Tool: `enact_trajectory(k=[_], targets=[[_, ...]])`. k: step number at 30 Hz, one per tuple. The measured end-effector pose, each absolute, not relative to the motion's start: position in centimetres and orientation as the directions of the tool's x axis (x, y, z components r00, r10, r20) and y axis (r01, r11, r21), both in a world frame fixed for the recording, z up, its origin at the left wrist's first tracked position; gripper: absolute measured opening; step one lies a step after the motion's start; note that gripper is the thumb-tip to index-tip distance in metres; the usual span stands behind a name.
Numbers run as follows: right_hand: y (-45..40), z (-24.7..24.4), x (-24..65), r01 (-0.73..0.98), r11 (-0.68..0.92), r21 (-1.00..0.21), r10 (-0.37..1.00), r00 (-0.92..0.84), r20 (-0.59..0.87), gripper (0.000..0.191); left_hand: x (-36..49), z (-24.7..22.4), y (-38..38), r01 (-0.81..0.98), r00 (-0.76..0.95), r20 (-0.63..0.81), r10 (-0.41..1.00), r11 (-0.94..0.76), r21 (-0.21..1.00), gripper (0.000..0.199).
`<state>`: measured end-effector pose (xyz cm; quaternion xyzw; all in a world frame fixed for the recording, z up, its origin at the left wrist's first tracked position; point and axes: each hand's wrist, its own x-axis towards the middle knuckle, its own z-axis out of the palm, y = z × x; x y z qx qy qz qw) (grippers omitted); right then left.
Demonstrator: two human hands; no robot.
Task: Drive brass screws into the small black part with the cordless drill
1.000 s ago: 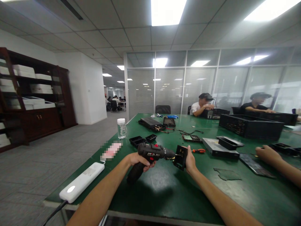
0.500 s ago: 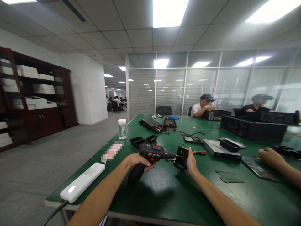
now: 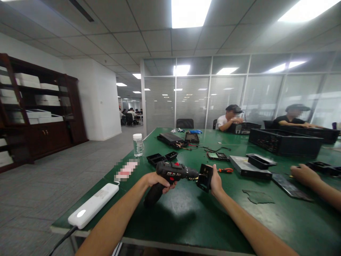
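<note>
– Above the green tabletop [image 3: 202, 227], the left hand [image 3: 163, 182] is curled round a cordless drill [image 3: 170, 170]; the right hand [image 3: 216, 181] clasps a black plastic housing [image 3: 205, 182] at the bit [image 3: 201, 174].
– Squaring the bit and bracing that housing should serve best.

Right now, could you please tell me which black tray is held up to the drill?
The tray in the right hand, tilted up before the drill; the other trays rest on the green table or the grey box.
</note>
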<state>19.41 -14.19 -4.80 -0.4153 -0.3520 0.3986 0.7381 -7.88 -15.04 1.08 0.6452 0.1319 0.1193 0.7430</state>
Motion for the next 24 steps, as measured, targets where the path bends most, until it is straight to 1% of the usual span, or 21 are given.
enact_trajectory(k=[7, 13, 24], targets=[[-14.03, -4.9, 19.41, -0.305, 0.328, -0.894, 0.879, 0.445, 0.171, 0.052, -7.84, 1.02, -15.03, -0.002, 0.935, -0.045, 0.352, 0.134, 0.991, 0.037], [-13.89, -5.13, 19.58, -0.307, 0.338, -0.89, 0.886, 0.424, 0.19, 0.052, -7.88, 0.9, -14.95, 0.001, 0.932, -0.045, 0.359, 0.123, 0.992, 0.039], [-14.1, -4.82, 19.41, -0.311, 0.345, -0.885, 0.877, 0.442, 0.187, 0.05, -7.88, 0.96, -15.0, 0.006, 0.932, -0.053, 0.359, 0.131, 0.991, 0.039]])
